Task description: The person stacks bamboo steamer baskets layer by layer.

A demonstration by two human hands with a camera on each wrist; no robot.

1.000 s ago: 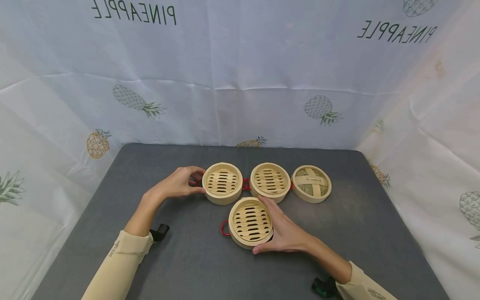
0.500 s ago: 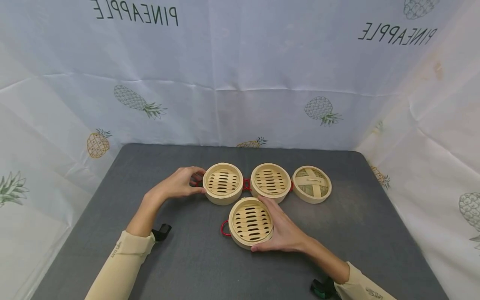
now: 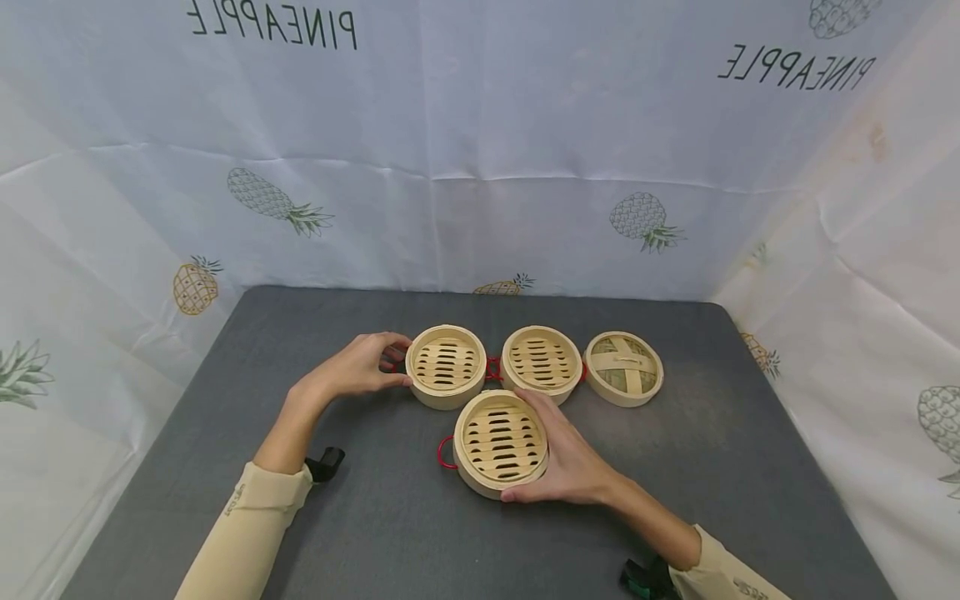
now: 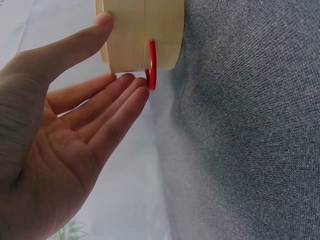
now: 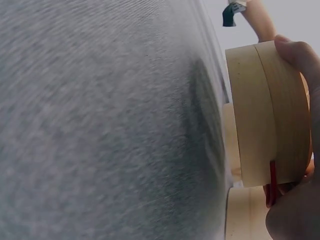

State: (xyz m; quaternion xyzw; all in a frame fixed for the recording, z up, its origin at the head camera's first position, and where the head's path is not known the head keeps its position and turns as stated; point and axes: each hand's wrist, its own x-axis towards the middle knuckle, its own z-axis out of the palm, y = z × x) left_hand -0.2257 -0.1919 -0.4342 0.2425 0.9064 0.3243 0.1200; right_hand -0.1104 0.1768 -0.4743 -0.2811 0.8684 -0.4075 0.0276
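Observation:
Several small round bamboo steamer parts are on the grey table. My right hand grips the front bamboo steamer basket by its right side, thumb at the near rim. In the right wrist view, this basket appears slightly off the cloth, with a red handle by my palm. My left hand is at the left basket. In the left wrist view, the thumb touches the rim of that basket, and nearly straight fingers lie by its red handle.
A middle basket stands beside the left one, their red handles meeting between them. Right of it lies a woven steamer lid with crossed strips. White curtains with pineapple prints enclose the grey table at the back and sides.
The front basket in my right hand has shifted slightly left and away from me, looking a little larger, as if raised. My left hand and the back row have stayed put.

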